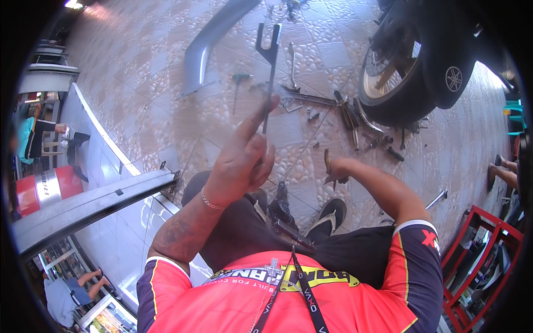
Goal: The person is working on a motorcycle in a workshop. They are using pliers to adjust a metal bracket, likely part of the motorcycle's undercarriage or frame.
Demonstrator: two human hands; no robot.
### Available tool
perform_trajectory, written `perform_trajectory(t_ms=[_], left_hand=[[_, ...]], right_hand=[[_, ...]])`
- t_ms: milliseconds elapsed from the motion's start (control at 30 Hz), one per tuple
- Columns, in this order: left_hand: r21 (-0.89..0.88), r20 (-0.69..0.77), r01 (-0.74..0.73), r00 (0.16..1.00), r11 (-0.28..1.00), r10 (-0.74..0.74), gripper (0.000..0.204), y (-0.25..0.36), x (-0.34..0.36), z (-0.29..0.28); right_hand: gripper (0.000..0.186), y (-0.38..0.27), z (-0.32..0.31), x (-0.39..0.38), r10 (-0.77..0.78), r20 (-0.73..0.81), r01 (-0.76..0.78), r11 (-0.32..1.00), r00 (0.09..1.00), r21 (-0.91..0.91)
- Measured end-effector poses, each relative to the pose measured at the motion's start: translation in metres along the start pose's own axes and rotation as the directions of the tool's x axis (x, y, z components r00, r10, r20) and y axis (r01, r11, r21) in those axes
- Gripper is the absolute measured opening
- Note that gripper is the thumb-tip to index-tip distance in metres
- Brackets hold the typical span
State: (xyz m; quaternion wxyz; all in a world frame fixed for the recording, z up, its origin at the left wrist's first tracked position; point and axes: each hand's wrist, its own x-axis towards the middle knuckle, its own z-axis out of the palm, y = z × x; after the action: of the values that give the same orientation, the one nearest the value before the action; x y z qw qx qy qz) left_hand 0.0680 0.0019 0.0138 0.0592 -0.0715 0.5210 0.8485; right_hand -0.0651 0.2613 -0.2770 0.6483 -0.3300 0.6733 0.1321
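My left hand is raised above the floor, its fingers closed round the lower end of a long, flat, dark metal bar. The bar stands nearly upright in view and ends in a U-shaped fork; my index finger lies along it. Lower and to the right, my right hand hangs over the floor between my knees, fingers curled on a short curved brownish piece whose kind I cannot make out. A dark elongated part lies by my sandalled foot. Ahead lie a T-handle wrench and a spanner.
A motorcycle wheel stands at the far right, with loose metal parts beside it. A grey body panel lies far ahead. A metal-edged counter borders my left, a red rack my right. Other people sit at both sides.
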Motion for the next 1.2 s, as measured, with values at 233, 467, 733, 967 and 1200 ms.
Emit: perform_trajectory(t_ms=[233,467,733,967,1200], left_hand=[[-0.035,-0.003,0.036,0.999,0.999,-0.036,0.069,0.003,-0.004,0.007],[-0.143,0.061,0.123,0.992,0.982,-0.115,0.073,0.005,0.000,0.005],[-0.189,0.039,0.151,0.988,0.970,-0.146,0.071,0.009,-0.003,0.002],[-0.237,0.015,0.129,0.992,0.963,-0.129,0.061,0.011,-0.010,0.002],[-0.220,0.028,0.115,0.993,0.969,-0.111,0.062,0.014,-0.020,0.001]], right_hand=[[0.037,-0.002,0.012,0.050,0.052,-0.559,-0.137,0.984,0.828,-0.111],[0.030,-0.013,-0.018,0.103,-0.047,-0.821,0.183,0.981,0.570,0.071],[0.014,-0.058,-0.066,-0.043,-0.283,-0.844,0.462,0.885,0.455,-0.047],[0.058,-0.091,-0.028,0.019,-0.315,-0.549,0.245,0.949,0.774,-0.199],[0.036,-0.123,0.063,0.092,-0.500,-0.670,0.437,0.855,0.549,-0.280]])
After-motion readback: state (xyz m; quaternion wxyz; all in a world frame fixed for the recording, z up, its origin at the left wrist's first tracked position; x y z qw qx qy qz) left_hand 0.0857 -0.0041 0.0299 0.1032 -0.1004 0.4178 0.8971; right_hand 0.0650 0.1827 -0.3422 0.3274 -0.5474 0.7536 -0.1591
